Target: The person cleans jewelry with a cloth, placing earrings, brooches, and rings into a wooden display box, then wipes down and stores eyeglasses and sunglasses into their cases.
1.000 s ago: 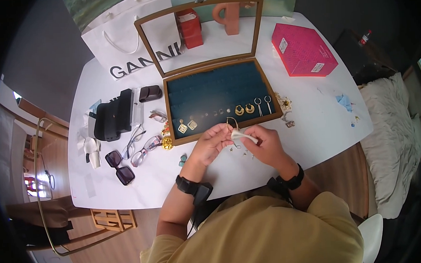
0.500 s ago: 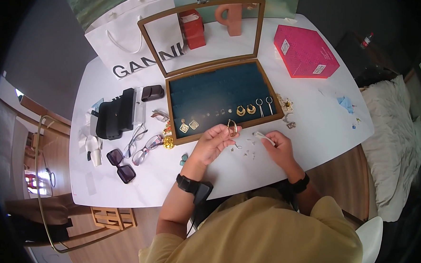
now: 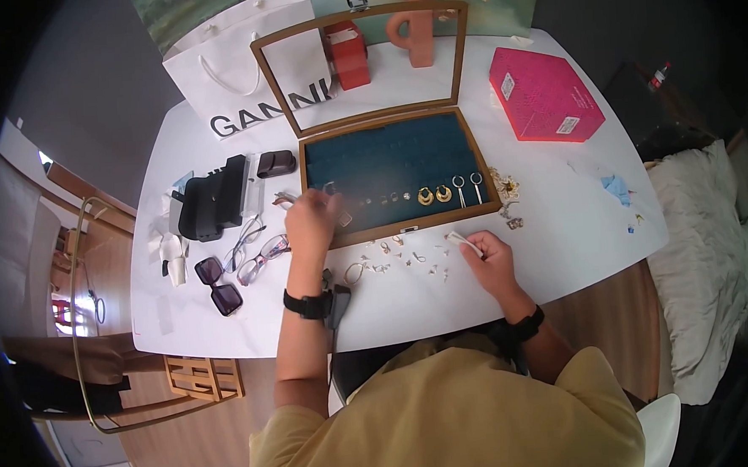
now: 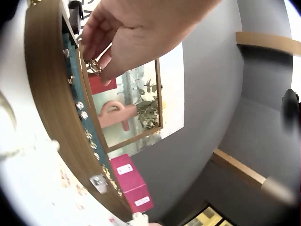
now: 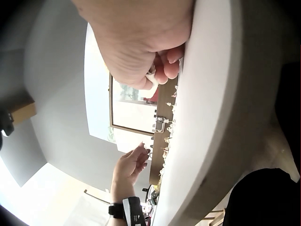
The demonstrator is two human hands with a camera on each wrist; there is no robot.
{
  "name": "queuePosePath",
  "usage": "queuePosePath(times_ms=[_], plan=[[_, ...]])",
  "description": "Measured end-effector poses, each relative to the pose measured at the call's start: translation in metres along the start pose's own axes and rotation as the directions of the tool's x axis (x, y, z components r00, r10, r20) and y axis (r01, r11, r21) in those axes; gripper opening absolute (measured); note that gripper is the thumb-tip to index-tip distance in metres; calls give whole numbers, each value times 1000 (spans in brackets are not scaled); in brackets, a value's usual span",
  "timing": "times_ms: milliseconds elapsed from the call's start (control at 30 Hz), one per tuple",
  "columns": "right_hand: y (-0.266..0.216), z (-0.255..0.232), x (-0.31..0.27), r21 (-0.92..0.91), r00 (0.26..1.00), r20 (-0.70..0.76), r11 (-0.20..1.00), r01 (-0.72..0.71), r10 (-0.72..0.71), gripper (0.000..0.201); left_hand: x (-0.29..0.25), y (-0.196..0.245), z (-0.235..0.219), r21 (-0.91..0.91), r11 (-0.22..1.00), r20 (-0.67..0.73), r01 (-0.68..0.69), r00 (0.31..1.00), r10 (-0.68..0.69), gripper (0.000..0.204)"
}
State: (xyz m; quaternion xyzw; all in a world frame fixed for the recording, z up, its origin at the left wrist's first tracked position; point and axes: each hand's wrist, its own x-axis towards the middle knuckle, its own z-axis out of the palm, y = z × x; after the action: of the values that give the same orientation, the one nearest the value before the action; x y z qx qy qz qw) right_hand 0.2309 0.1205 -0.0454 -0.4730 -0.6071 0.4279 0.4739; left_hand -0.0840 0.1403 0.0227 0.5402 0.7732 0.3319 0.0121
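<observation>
My left hand (image 3: 312,220) is over the near left corner of a wooden jewellery box (image 3: 493,207) with a dark teal lining. In the left wrist view, its fingertips pinch a small gold piece of jewellery (image 4: 94,67). A square gold earring (image 3: 345,220) shows beside these fingers. Along the box's front row lie gold crescent earrings (image 3: 425,196), long hoop drop earrings (image 3: 477,187) and small studs. Low over the table right of centre, my right hand (image 3: 496,263) pinches a folded white cloth (image 3: 463,243). Between the hands lie a thin hoop (image 3: 354,272) and several tiny earrings (image 3: 433,270).
The box's glass lid (image 3: 365,69) stands upright. On the left are sunglasses (image 3: 218,286), clear glasses (image 3: 262,260) and a black case (image 3: 213,200). A white paper bag (image 3: 243,67) stands behind. A pink box (image 3: 544,95) is back right, with gold jewellery (image 3: 507,194) beside the jewellery box.
The left hand, with a gold piece in its fingers, has moved left and over the box's left end. The right hand has drawn away rightward with the cloth, then stays there.
</observation>
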Motion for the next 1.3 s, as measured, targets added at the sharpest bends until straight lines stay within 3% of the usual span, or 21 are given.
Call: queuePosePath(times_ms=[233,433,933,1033,1067,1167,1267,1300], plan=[[-2,-1,0,-8,1000,0,1000,26,-26,12,25,-11,18,267,964,95,0,995,-27,30],[-4,0,0,-27,999,-6,999,42,-43,13,29,-14,20,339,940,132,-34,991,-12,33],[-3,-1,0,-64,999,-7,997,46,-47,13,28,-17,21,265,963,49,-45,998,33,33],[-5,-1,-1,-60,999,2,998,33,-33,11,20,-5,1,183,982,38,-49,998,42,30],[-5,-1,-1,-56,1000,7,998,29,-28,11,15,-8,-4,114,988,30,-103,995,100,27],[-5,1,0,-57,1000,-18,998,-3,2,13,-12,6,-32,-32,990,238,-136,961,140,25],[-3,1,0,-60,1000,-8,998,-8,8,13,-54,-17,-29,-35,965,379,-260,890,254,17],[-3,1,0,-55,1000,-7,998,-13,13,13,-65,-12,-34,4,966,427,-260,874,234,18]])
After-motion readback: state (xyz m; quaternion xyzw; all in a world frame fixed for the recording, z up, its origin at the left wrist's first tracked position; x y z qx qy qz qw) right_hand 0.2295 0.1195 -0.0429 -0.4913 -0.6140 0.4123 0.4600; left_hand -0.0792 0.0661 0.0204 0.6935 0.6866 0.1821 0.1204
